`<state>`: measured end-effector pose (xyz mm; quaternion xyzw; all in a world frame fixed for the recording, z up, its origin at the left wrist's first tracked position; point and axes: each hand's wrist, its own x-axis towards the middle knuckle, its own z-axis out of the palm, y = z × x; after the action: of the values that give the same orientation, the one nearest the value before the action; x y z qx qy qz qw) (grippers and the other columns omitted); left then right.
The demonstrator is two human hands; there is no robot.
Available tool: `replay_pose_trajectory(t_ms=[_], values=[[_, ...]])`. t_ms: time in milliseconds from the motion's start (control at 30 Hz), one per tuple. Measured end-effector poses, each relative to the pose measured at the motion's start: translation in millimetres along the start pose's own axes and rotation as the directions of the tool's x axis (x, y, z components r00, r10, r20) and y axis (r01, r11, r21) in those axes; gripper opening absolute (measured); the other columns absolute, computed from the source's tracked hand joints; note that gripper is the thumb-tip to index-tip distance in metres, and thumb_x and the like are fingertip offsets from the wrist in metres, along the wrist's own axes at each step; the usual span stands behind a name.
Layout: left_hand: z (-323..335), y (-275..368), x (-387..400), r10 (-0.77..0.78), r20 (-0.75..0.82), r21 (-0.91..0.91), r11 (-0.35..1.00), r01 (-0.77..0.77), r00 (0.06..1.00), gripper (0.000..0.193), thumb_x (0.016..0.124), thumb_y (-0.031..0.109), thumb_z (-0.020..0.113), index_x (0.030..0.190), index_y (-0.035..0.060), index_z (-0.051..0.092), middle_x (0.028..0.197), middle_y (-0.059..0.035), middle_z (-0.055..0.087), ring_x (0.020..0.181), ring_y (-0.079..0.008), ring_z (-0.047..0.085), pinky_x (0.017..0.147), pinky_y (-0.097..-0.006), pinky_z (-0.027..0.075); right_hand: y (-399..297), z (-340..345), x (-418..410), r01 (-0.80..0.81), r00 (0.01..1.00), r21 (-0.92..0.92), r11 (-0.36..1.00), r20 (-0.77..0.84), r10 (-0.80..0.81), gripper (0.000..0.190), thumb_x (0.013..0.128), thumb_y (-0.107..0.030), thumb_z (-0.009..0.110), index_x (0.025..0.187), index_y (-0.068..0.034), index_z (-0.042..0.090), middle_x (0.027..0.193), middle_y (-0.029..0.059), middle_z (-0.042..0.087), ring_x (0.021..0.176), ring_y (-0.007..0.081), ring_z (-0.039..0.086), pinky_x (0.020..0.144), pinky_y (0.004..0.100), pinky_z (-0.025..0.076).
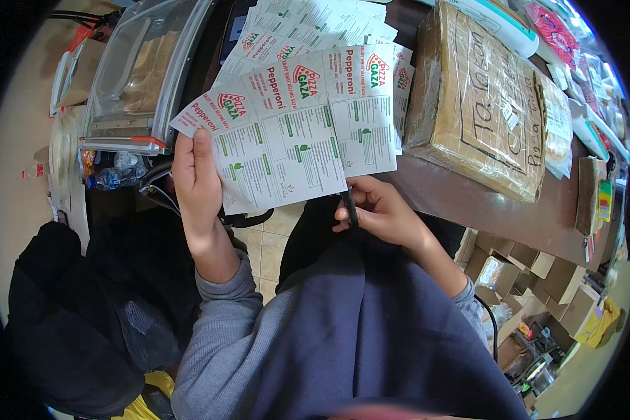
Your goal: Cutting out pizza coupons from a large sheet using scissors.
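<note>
My left hand (197,176) pinches the left edge of a white printed label sheet (289,152), thumb on top. Red and green print fills the sheet in several columns. A slit runs up from its lower edge between the two right-hand columns, and the pieces on either side sit slightly offset. At the bottom of this slit, my right hand (386,210) holds black-handled scissors (350,207); their blades are mostly hidden by the paper. Behind the held sheet, more printed sheets (315,21) lie in a loose pile on the dark table (467,210).
A taped cardboard box (478,105) with handwriting stands right of the sheets. To the left is a clear plastic bin (142,73), with a plastic bottle (118,177) below it. Black cloth (84,315) is heaped at lower left. Open cardboard boxes (551,278) are at lower right.
</note>
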<state>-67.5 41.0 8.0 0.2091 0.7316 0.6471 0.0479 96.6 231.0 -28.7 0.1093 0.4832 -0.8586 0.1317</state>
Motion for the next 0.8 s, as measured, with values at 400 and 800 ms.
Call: replay_pose_trajectory(t_ms=[400,800], values=[[4.3,0.1,-1.7,-0.071,0.08,-0.032,0.997,0.074,0.994,0.029,0.097,0.017,0.038,0.114,-0.0026,0.049,0.097,-0.0055,0.059,0.084,-0.0051,0.052,0.076,-0.021,0.041,-1.5,-3.0,2.9,0.036,0.999,-0.01,0.999,-0.006,-0.037,0.042,0.083,-0.012,0.064,0.118,0.004,0.045,0.088,0.0076,0.062,0.075,0.0091,0.057,0.067,0.0233,0.047],[6.4,1.2,-0.3,-0.058,0.104,-0.025,0.998,0.061,0.993,0.029,0.097,0.018,0.037,0.115,-0.0024,0.049,0.099,-0.0062,0.059,0.087,-0.0061,0.053,0.078,-0.0218,0.041,0.5,-6.2,5.0,0.067,0.998,0.021,0.998,0.011,-0.067,0.038,0.086,-0.008,0.058,0.119,0.004,0.044,0.091,0.0077,0.062,0.078,0.0095,0.058,0.069,0.0247,0.05]])
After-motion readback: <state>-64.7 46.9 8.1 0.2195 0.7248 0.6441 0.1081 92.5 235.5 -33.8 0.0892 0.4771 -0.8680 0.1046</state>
